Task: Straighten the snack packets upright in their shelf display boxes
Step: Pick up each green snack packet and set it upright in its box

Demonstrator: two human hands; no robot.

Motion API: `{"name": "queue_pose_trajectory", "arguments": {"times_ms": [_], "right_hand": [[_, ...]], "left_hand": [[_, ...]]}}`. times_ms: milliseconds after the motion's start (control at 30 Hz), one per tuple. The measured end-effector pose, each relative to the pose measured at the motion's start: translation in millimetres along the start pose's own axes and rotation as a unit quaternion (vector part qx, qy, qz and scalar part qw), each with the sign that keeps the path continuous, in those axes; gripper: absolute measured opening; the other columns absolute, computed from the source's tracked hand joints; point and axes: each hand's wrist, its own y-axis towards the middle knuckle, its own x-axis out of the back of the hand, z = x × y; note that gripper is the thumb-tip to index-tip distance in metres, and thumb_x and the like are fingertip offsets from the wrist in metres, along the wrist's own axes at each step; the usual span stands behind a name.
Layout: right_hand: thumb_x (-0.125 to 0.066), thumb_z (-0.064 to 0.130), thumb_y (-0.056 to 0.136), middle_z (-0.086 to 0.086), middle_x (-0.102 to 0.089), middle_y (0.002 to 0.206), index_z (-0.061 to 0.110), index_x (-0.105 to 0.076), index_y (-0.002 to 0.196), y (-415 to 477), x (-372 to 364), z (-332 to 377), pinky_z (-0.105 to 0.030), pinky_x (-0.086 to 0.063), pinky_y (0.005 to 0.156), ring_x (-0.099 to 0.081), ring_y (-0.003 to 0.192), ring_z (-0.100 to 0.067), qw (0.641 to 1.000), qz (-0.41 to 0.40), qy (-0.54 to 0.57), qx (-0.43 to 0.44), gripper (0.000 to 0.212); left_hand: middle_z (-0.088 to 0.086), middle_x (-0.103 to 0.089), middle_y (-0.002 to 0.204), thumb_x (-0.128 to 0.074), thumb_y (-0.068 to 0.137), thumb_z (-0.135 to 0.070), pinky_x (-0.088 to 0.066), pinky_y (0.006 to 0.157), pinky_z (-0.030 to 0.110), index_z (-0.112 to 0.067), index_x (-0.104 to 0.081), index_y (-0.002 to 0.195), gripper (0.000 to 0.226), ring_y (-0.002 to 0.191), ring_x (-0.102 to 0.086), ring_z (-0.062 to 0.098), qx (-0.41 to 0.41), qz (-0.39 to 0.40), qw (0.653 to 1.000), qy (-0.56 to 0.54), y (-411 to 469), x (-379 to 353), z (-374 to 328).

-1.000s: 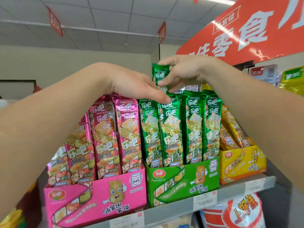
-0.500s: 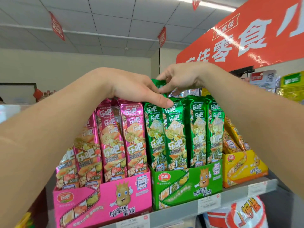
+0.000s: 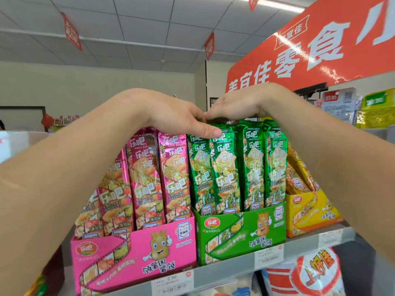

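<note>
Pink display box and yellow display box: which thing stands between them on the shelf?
The green display box, holding upright green packets; the head view shows it.

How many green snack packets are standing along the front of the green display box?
4, side by side in the green display box: far left, second, third, far right. More may hide behind them.

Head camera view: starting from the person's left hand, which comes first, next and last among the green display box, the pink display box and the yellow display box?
Measured from the left hand, whose thumb rests on the green packets' tops:
1. Green display box, below the hand, slightly right.
2. Pink display box, lower left; close to the green one, but a little farther.
3. Yellow display box, far right, plainly farthest.
</note>
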Motion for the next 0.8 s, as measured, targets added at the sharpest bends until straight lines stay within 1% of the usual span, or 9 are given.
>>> {"name": "queue_pose_trajectory", "arguments": {"times_ms": [100, 233, 333, 367, 433, 567, 633, 700, 800], "right_hand": [[-0.036, 0.053, 0.100, 0.006, -0.062, 0.111, 0.031, -0.069, 0.102, -15.4, -1.5, 3.6, -0.028, -0.040, 0.083, -0.058, 0.087, -0.009, 0.999, -0.041, -0.024, 0.006, 0.040], [-0.023, 0.074, 0.089, 0.000, -0.060, 0.134, 0.024, -0.065, 0.126, -44.3, -4.3, 8.9, -0.034, -0.036, 0.104, -0.055, 0.122, -0.020, 0.995, -0.083, -0.044, 0.031, 0.074], [-0.025, 0.068, 0.092, 0.001, -0.063, 0.130, 0.024, -0.065, 0.123, -58.3, -17.2, 14.5, -0.036, -0.040, 0.105, -0.057, 0.120, -0.020, 0.993, -0.081, -0.063, 0.058, 0.067], [-0.025, 0.063, 0.095, -0.001, -0.065, 0.124, 0.022, -0.065, 0.120, -60.3, -21.5, 15.0, -0.037, -0.042, 0.103, -0.058, 0.115, -0.021, 0.992, -0.090, -0.064, 0.067, 0.062], [-0.026, 0.055, 0.100, 0.001, -0.066, 0.108, 0.022, -0.063, 0.111, -61.7, -28.2, 14.2, -0.036, -0.045, 0.094, -0.059, 0.104, -0.021, 0.987, -0.114, -0.078, 0.087, 0.051], [-0.024, 0.046, 0.104, 0.007, -0.047, 0.072, 0.023, -0.051, 0.085, -60.7, -39.5, 8.0, -0.034, -0.038, 0.072, -0.050, 0.081, -0.024, 0.973, -0.165, -0.143, 0.072, 0.041], [-0.023, 0.044, 0.105, 0.002, -0.050, 0.080, 0.024, -0.046, 0.077, -60.9, -46.5, 8.1, -0.039, -0.043, 0.078, -0.053, 0.087, -0.028, 0.963, -0.201, -0.160, 0.074, 0.041], [-0.025, 0.039, 0.105, -0.002, -0.053, 0.099, 0.023, -0.059, 0.096, -62.1, -52.8, 9.6, -0.046, -0.045, 0.087, -0.056, 0.099, -0.030, 0.948, -0.247, -0.178, 0.089, 0.038], [-0.027, 0.034, 0.106, 0.001, -0.054, 0.096, 0.021, -0.059, 0.113, -65.3, -60.4, 12.1, -0.042, -0.039, 0.082, -0.059, 0.099, -0.032, 0.924, -0.306, -0.217, 0.081, 0.035]], "left_hand": [[-0.008, -0.033, 0.156, -0.036, 0.071, -0.078, -0.018, 0.099, 0.023, -0.027, -0.028, 0.152, 0.095, 0.141, -0.030, 0.013, 0.001, 0.004, 1.000, 0.006, 1.8, -1.4, -2.8], [-0.010, -0.021, 0.160, -0.030, 0.078, -0.074, -0.011, 0.102, 0.017, -0.028, -0.017, 0.155, 0.090, 0.143, -0.019, 0.005, -0.042, 0.018, 0.999, -0.013, 3.3, -5.9, -5.8], [-0.010, -0.036, 0.154, -0.031, 0.067, -0.081, -0.019, 0.111, 0.022, -0.032, -0.034, 0.149, 0.095, 0.137, -0.032, 0.004, -0.051, 0.010, 0.999, -0.008, 0.2, -6.3, -4.7], [-0.007, -0.048, 0.145, -0.031, 0.063, -0.085, -0.029, 0.110, 0.026, -0.032, -0.046, 0.141, 0.096, 0.130, -0.044, 0.009, -0.044, -0.001, 0.999, 0.008, -1.0, -5.9, -3.5], [-0.005, -0.067, 0.110, -0.035, 0.058, -0.087, -0.044, 0.084, 0.024, -0.030, -0.062, 0.115, 0.085, 0.091, -0.059, 0.005, -0.038, -0.029, 0.998, 0.031, -4.3, -4.4, -2.0], [-0.001, -0.065, 0.071, -0.052, 0.067, -0.081, -0.045, 0.062, 0.029, -0.024, -0.065, 0.106, 0.070, 0.068, -0.059, 0.012, -0.041, -0.082, 0.990, 0.103, -7.0, -5.6, -2.0], [-0.002, -0.055, 0.053, -0.062, 0.076, -0.068, -0.033, 0.048, 0.026, -0.018, -0.069, 0.099, 0.056, 0.052, -0.051, 0.008, -0.048, -0.161, 0.975, 0.147, -7.7, -11.9, -2.5], [-0.002, -0.050, 0.047, -0.066, 0.083, -0.053, -0.031, 0.046, 0.024, -0.014, -0.074, 0.095, 0.041, 0.046, -0.045, 0.007, -0.065, -0.226, 0.958, 0.163, -8.9, -19.1, -2.0], [-0.002, -0.047, 0.045, -0.068, 0.086, -0.040, -0.030, 0.049, 0.028, -0.013, -0.075, 0.081, 0.028, 0.046, -0.041, 0.008, -0.086, -0.267, 0.949, 0.147, -11.6, -25.6, -1.7]]}}
